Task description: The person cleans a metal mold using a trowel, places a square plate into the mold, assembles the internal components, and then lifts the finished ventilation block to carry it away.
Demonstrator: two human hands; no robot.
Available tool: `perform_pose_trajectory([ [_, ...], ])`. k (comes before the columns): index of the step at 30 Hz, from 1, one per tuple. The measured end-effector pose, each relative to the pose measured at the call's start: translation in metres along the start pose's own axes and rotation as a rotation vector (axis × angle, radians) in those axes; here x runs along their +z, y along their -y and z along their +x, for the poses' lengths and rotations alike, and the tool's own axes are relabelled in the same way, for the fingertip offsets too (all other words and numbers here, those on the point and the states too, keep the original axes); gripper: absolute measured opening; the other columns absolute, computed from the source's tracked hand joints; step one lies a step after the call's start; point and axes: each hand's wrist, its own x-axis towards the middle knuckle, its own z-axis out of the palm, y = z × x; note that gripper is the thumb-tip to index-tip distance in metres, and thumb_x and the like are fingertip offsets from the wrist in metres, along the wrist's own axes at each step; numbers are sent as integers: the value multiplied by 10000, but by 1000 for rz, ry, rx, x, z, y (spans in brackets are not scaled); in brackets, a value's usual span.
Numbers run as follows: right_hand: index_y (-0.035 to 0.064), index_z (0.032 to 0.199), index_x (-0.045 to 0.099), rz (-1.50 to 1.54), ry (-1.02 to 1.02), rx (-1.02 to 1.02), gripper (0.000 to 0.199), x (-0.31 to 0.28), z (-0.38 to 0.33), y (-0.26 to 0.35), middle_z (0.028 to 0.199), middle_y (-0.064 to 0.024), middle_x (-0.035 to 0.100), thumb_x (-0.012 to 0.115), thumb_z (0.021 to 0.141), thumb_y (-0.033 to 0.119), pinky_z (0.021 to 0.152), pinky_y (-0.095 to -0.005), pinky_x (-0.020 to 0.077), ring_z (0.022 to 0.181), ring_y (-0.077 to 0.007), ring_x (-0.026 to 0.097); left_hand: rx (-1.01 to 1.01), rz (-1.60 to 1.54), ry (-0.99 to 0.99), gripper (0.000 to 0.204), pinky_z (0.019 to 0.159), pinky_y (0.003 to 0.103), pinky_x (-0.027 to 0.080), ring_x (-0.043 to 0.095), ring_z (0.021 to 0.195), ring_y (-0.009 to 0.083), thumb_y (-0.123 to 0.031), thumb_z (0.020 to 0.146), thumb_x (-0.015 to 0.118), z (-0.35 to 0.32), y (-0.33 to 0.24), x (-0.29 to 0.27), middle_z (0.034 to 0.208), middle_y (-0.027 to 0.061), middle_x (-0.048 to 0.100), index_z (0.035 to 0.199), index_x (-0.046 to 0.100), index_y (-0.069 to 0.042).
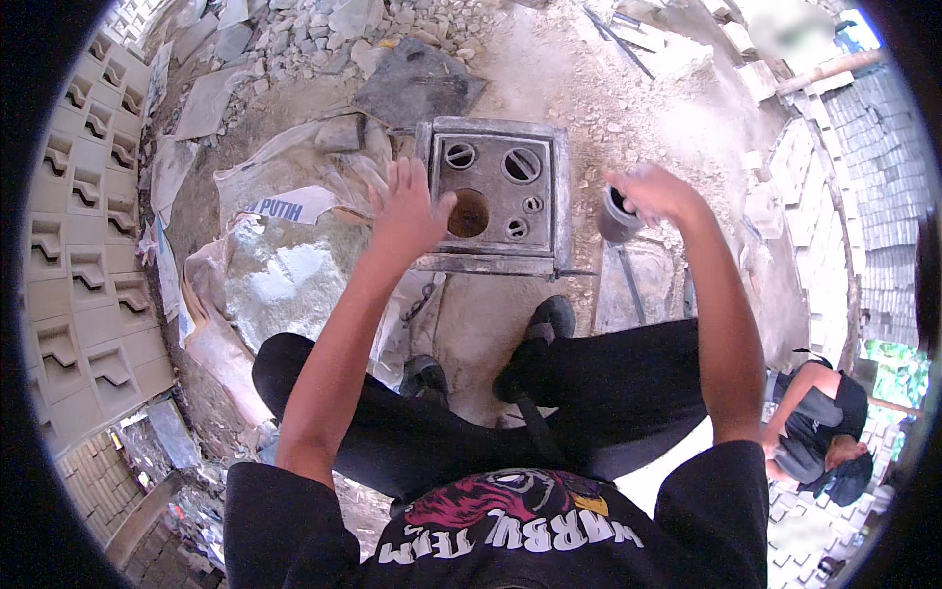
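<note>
Dark cup point(617, 226) partly hidden by right fingers point(636, 185), square frame point(561, 187) partly behind left fingers point(404, 179), shirt point(500, 535) cropped below

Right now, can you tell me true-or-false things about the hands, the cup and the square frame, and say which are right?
1. The right hand holds a dark cup. True.
2. The left hand is a fist. False: the left hand is open.
3. The square frame has a big round hole. True.
4. The cup is inside the frame. False: it's to the right.
5. Another person is at the picture's right. True.
</note>
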Motion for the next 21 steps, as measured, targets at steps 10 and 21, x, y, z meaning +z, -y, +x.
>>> perform_pose_trajectory([
  [10,-13,1092,606,305,-84,-259,477,163,83,-148,1027,-242,634,534,892,414,860,-398,464,971,-351,616,178,-472,-216,464,1023,442,344,431,1249,375,-341,979,363,54,-23,22,1284,238,503,1247,485,19],
  [21,10,914,661,320,-500,-589,226,72,26,-24,850,-177,677,583,868,217,728,-345,508,793,-283,666,-53,-1211,81,818,1125,393,152,356,1328,255,-634,943,139,58,-31,-27,1348,177,487,1305,458,27],
])
